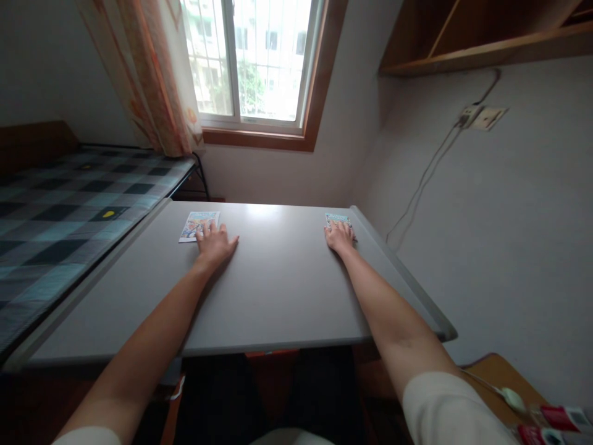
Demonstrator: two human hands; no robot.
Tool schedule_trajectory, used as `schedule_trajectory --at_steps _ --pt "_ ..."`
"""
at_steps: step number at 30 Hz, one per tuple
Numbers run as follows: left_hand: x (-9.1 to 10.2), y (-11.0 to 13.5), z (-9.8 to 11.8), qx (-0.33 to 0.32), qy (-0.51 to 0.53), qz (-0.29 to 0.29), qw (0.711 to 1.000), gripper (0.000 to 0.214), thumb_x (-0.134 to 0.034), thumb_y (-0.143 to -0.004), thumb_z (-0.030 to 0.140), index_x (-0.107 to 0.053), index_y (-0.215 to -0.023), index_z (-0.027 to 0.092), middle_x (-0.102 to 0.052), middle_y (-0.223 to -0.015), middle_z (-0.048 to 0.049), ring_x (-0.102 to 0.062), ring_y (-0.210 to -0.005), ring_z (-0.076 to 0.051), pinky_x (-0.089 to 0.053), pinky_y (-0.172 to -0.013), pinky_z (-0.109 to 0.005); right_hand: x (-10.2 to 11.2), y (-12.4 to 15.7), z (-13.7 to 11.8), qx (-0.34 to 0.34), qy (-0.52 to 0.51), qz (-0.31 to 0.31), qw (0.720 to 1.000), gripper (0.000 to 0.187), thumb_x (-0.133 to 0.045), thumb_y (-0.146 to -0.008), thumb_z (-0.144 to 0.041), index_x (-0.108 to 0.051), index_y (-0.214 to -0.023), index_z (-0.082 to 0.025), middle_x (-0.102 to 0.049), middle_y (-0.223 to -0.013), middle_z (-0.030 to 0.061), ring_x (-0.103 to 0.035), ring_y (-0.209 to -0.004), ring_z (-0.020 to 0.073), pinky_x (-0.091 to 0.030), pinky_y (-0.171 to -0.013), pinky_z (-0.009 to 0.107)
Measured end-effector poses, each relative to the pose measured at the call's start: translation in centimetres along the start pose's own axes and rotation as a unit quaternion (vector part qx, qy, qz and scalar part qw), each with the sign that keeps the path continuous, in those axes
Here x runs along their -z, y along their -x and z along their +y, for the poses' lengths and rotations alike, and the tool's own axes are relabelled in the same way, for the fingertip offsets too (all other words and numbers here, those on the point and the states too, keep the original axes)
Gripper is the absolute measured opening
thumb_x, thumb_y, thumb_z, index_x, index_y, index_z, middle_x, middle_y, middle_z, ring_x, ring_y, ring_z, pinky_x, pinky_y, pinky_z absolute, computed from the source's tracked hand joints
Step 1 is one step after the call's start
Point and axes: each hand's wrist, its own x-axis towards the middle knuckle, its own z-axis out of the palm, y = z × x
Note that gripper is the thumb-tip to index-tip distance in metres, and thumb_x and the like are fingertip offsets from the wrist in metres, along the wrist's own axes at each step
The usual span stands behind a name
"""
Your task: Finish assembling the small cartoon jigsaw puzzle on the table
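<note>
Both of my arms reach out over the light grey table (273,284). A small printed picture card (191,227) lies flat at the table's far left. My left hand (215,243) rests on its right side, fingers spread and thumb pointing right. At the far right lies a second printed card (338,217) with a bluish top. My right hand (340,237) lies over this card and hides most of it, fingers stretched forward and slightly bent. Neither hand visibly grips or lifts its card.
A bed with a checked cover (92,191) stands left of the table. Behind are a curtain (152,74) and a barred window (259,62). On the right wall, a cable (424,176) hangs from a socket (484,117). A wooden stool (503,371) with bottles is at lower right.
</note>
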Motion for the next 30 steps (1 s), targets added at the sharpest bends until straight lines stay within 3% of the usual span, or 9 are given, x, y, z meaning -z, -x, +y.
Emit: schedule_trajectory --at_steps 4,6,10,12,14,17,20,26,30 --pt "0.1 -0.9 -1.5 0.085 0.008 -0.042 0.995 0.071 -0.045 -0.086 0.059 -0.045 -0.132 0.004 -0.039 -0.14 -0.0262 -0.035 -0.124 -0.041 -0.029 -0.096 -0.061 -0.1 1.5 -3.0 0.062 -0.026 0.021 0.997 0.052 -0.029 -0.095 -0.045 -0.046 -0.137 -0.021 -0.035 -0.148 0.0102 -0.027 -0.135 0.0285 -0.018 -0.11 0.044" --pt "0.0 -0.9 -1.3 0.076 0.017 -0.053 0.996 0.067 -0.041 -0.088 0.059 -0.05 -0.128 0.005 -0.046 -0.135 -0.0252 -0.039 -0.121 -0.039 -0.03 -0.096 -0.061 0.1 2.5 -5.0 0.111 -0.039 0.023 0.993 0.049 -0.032 -0.095 -0.044 -0.051 -0.133 -0.022 -0.037 -0.147 0.0091 -0.029 -0.134 0.0276 -0.019 -0.11 0.043" --pt "-0.7 -0.2 1.1 -0.074 0.063 -0.081 0.992 0.052 -0.035 -0.092 0.055 -0.065 -0.109 0.016 -0.055 -0.128 -0.0169 -0.044 -0.12 -0.036 -0.035 -0.096 -0.056 0.3 5.1 -9.3 0.239 -0.071 0.014 0.968 0.047 -0.035 -0.094 -0.043 -0.052 -0.132 -0.021 -0.043 -0.143 0.0093 -0.036 -0.128 0.0234 -0.026 -0.107 0.038" --pt "-1.3 0.3 2.6 -0.162 0.119 -0.086 0.976 0.046 -0.039 -0.092 0.049 -0.059 -0.121 0.02 -0.053 -0.133 -0.0122 -0.043 -0.125 -0.032 -0.035 -0.101 -0.052 0.3 6.7 -11.3 0.306 -0.087 0.01 0.948 0.046 -0.036 -0.094 -0.044 -0.051 -0.132 -0.022 -0.043 -0.142 0.0074 -0.039 -0.126 0.0225 -0.029 -0.105 0.036" --pt "-1.8 0.6 3.8 -0.237 0.197 -0.081 0.948 0.047 -0.041 -0.092 0.041 -0.053 -0.129 0.015 -0.052 -0.134 -0.0127 -0.045 -0.125 -0.027 -0.035 -0.105 -0.044 0.2 8.2 -12.8 0.34 -0.091 0.007 0.936 0.045 -0.035 -0.094 -0.045 -0.049 -0.133 -0.025 -0.045 -0.141 0.006 -0.04 -0.125 0.0226 -0.031 -0.103 0.037" --pt "-1.9 0.7 4.3 -0.256 0.29 -0.028 0.922 0.044 -0.041 -0.09 0.03 -0.052 -0.129 0.014 -0.053 -0.132 -0.0116 -0.048 -0.123 -0.022 -0.038 -0.106 -0.038 0.3 9.7 -14.0 0.37 -0.067 -0.006 0.927 0.042 -0.032 -0.095 -0.046 -0.054 -0.127 -0.03 -0.049 -0.138 0.0032 -0.042 -0.123 0.0227 -0.031 -0.1 0.038" --pt "-1.8 0.6 3.8 -0.243 0.296 0.005 0.924 0.04 -0.046 -0.088 0.029 -0.057 -0.123 0.015 -0.057 -0.125 -0.0112 -0.053 -0.116 -0.022 -0.041 -0.103 -0.037 0.7 9.5 -13.3 0.355 -0.041 0.004 0.934 0.044 -0.028 -0.095 -0.05 -0.055 -0.124 -0.03 -0.051 -0.135 0.0047 -0.044 -0.121 0.0231 -0.029 -0.1 0.04" --pt "-2.0 1.1 3.4 -0.267 0.215 -0.021 0.939 0.031 -0.05 -0.087 0.034 -0.065 -0.111 0.021 -0.063 -0.114 -0.0069 -0.057 -0.105 -0.024 -0.044 -0.095 -0.04 0.8 5.7 -7.8 0.184 -0.004 0.009 0.983 0.045 -0.031 -0.095 -0.046 -0.056 -0.123 -0.023 -0.052 -0.132 0.0119 -0.045 -0.119 0.0258 -0.029 -0.097 0.042" --pt "-2.3 1.3 3.6 -0.283 0.197 -0.034 0.938 0.029 -0.052 -0.085 0.035 -0.066 -0.109 0.024 -0.064 -0.112 -0.005 -0.056 -0.105 -0.024 -0.044 -0.092 -0.04 0.3 4.1 -4.6 0.107 -0.016 0.011 0.994 0.045 -0.031 -0.094 -0.045 -0.054 -0.127 -0.025 -0.048 -0.137 0.0099 -0.04 -0.123 0.0265 -0.026 -0.1 0.045"
